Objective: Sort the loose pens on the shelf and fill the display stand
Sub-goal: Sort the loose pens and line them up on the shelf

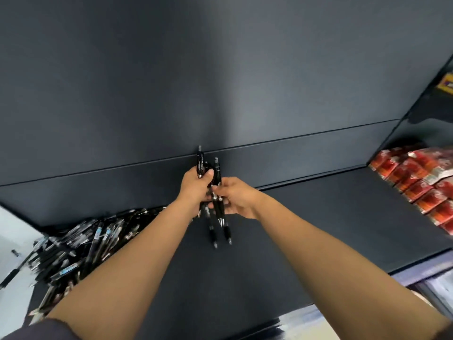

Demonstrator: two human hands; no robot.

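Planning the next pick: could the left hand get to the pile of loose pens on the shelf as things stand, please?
Probably yes: the pile lies beside its forearm, unobstructed. But the left hand grips a bundle of pens, so grasping more looks awkward.

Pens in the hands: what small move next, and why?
Probably slide the pen pinched by the right hand into the bundle the left hand grips: it stands parallel, close beside those pens, tip down.

Red packets (416, 182) cut off at right edge, pen pile (81, 246) blurred, its print unreadable
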